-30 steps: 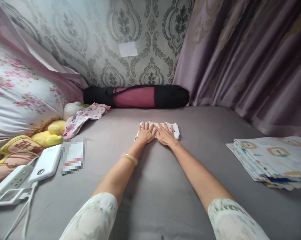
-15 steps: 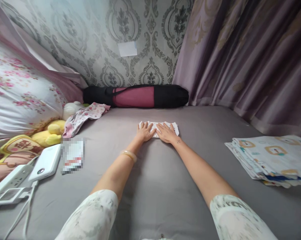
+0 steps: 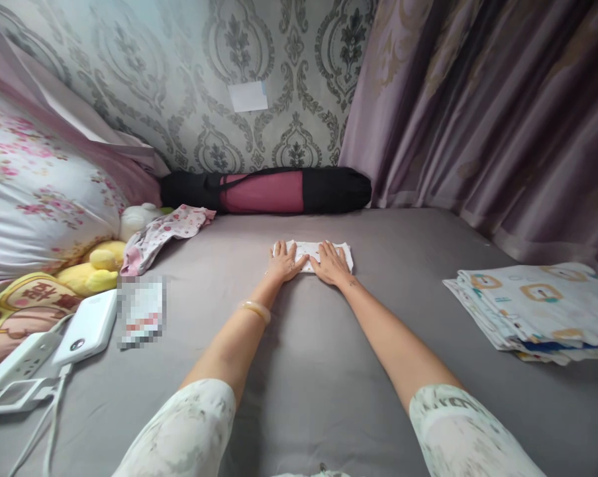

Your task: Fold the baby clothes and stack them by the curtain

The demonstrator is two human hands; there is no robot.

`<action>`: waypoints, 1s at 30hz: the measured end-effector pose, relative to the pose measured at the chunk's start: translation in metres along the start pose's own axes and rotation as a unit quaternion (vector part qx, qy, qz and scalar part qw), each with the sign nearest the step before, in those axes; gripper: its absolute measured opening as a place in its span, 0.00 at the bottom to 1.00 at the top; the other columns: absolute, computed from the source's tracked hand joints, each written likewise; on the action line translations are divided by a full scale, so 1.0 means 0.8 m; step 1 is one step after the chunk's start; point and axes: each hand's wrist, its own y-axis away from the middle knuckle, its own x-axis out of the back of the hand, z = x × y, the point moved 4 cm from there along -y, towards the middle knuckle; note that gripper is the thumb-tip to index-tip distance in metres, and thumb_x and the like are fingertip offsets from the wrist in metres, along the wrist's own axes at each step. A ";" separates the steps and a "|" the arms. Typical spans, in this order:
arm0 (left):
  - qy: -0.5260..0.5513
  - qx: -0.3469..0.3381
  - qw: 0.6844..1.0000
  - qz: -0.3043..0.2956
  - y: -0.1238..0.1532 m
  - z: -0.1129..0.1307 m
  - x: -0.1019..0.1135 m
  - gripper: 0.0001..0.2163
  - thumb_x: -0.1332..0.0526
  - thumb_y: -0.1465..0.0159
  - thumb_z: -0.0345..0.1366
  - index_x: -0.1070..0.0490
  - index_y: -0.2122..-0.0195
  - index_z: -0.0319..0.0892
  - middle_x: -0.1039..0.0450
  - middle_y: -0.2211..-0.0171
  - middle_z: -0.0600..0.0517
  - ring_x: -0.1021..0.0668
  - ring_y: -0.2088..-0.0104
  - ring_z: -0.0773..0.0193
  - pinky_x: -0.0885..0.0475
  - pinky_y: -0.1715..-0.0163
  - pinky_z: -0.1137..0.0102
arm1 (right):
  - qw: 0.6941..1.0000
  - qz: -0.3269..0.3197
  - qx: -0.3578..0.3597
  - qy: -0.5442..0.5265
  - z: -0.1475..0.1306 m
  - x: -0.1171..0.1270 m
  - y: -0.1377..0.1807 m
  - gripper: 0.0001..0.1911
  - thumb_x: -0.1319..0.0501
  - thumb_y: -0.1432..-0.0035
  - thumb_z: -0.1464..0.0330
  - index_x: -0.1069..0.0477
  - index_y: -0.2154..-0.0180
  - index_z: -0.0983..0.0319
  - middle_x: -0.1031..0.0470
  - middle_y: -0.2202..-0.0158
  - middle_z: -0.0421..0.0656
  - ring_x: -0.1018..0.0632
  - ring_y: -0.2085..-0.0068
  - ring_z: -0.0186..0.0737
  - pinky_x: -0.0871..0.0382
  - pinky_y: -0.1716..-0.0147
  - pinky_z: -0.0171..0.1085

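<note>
A small folded white cloth (image 3: 308,249) with tiny dark and reddish prints lies flat on the grey bed sheet (image 3: 299,344). On its left part rests my left hand (image 3: 283,261), palm down with the fingers spread. My right hand (image 3: 331,262) lies flat on the right part, fingers stretched forward. The two thumbs point toward each other over the cloth's near edge. Both hands partly cover the cloth, so its full print and folds are hidden.
At right sits a stack of folded printed cloths (image 3: 537,305). A pink-and-white garment (image 3: 172,232), plush toys (image 3: 93,268), a white power bank (image 3: 86,328) and a power strip (image 3: 23,364) with cables are on the left. A long black-and-maroon bag (image 3: 263,191) lies along the wall.
My hands have moved slightly apart on the cloth, showing more of its middle. The view has shifted a little, and the other things stay in place.
</note>
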 end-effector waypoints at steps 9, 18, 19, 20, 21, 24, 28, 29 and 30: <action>-0.012 -0.053 0.998 -0.040 0.001 -0.015 0.014 0.36 0.65 0.34 0.61 0.52 0.31 0.46 0.53 0.30 0.44 0.49 0.31 0.49 0.57 0.36 0.44 | 0.993 -0.114 0.039 0.005 0.016 0.017 -0.008 0.34 0.63 0.32 0.55 0.53 0.31 0.64 0.57 0.29 0.46 0.55 0.30 0.42 0.64 0.34 0.51; 0.039 -0.016 0.999 -0.013 -0.001 -0.026 0.000 0.34 0.66 0.32 0.54 0.52 0.32 0.36 0.59 0.29 0.41 0.56 0.30 0.52 0.59 0.34 0.50 | 0.998 -0.042 0.035 0.000 0.024 0.009 0.001 0.35 0.65 0.32 0.55 0.53 0.32 0.69 0.56 0.29 0.48 0.54 0.30 0.41 0.64 0.33 0.46; 0.039 -0.009 0.999 -0.006 -0.001 -0.027 0.000 0.34 0.66 0.31 0.53 0.51 0.32 0.34 0.60 0.29 0.41 0.57 0.30 0.51 0.59 0.34 0.51 | 0.999 -0.028 0.025 0.005 0.025 0.009 0.001 0.36 0.65 0.32 0.55 0.54 0.32 0.70 0.56 0.29 0.49 0.54 0.30 0.41 0.65 0.33 0.46; 0.038 -0.004 0.999 0.002 -0.001 -0.027 0.000 0.35 0.65 0.32 0.53 0.51 0.32 0.33 0.60 0.29 0.39 0.57 0.30 0.51 0.59 0.34 0.52 | 1.000 -0.012 0.013 0.012 0.026 0.009 0.001 0.36 0.65 0.32 0.54 0.54 0.32 0.71 0.57 0.29 0.50 0.55 0.30 0.42 0.66 0.33 0.46; 0.037 0.000 0.999 0.008 -0.002 -0.028 0.000 0.35 0.63 0.32 0.54 0.51 0.32 0.31 0.60 0.30 0.38 0.57 0.30 0.50 0.59 0.33 0.53 | 1.000 0.002 0.000 0.018 0.027 0.009 0.001 0.37 0.65 0.32 0.54 0.54 0.32 0.71 0.57 0.29 0.51 0.56 0.30 0.43 0.67 0.33 0.47; 0.030 0.007 0.999 0.017 -0.003 -0.029 -0.001 0.36 0.61 0.33 0.55 0.51 0.33 0.30 0.60 0.30 0.36 0.55 0.30 0.49 0.57 0.33 0.55 | 0.999 0.022 -0.035 0.026 0.029 0.008 0.001 0.40 0.64 0.33 0.51 0.53 0.32 0.73 0.58 0.29 0.54 0.56 0.30 0.48 0.69 0.34 0.49; 0.013 0.012 1.000 0.009 -0.004 -0.030 -0.002 0.37 0.61 0.33 0.54 0.52 0.33 0.27 0.57 0.31 0.33 0.53 0.30 0.49 0.55 0.34 0.60 | 0.997 0.006 -0.070 0.022 0.031 0.006 -0.001 0.45 0.62 0.35 0.47 0.53 0.33 0.77 0.56 0.30 0.59 0.54 0.30 0.53 0.64 0.34 0.48; 0.009 0.009 1.000 0.007 -0.004 -0.029 -0.002 0.37 0.61 0.33 0.54 0.52 0.33 0.26 0.57 0.31 0.33 0.53 0.31 0.49 0.55 0.34 0.61 | 0.997 0.001 -0.070 0.023 0.031 0.005 -0.002 0.45 0.62 0.35 0.47 0.53 0.33 0.78 0.55 0.30 0.60 0.53 0.31 0.53 0.64 0.34 0.47; 0.007 0.006 1.000 0.005 -0.005 -0.029 -0.002 0.37 0.61 0.32 0.54 0.52 0.34 0.26 0.56 0.31 0.33 0.53 0.30 0.49 0.55 0.34 0.61 | 0.997 -0.003 -0.069 0.024 0.031 0.004 -0.002 0.45 0.62 0.35 0.47 0.53 0.33 0.78 0.54 0.31 0.60 0.53 0.31 0.53 0.64 0.34 0.47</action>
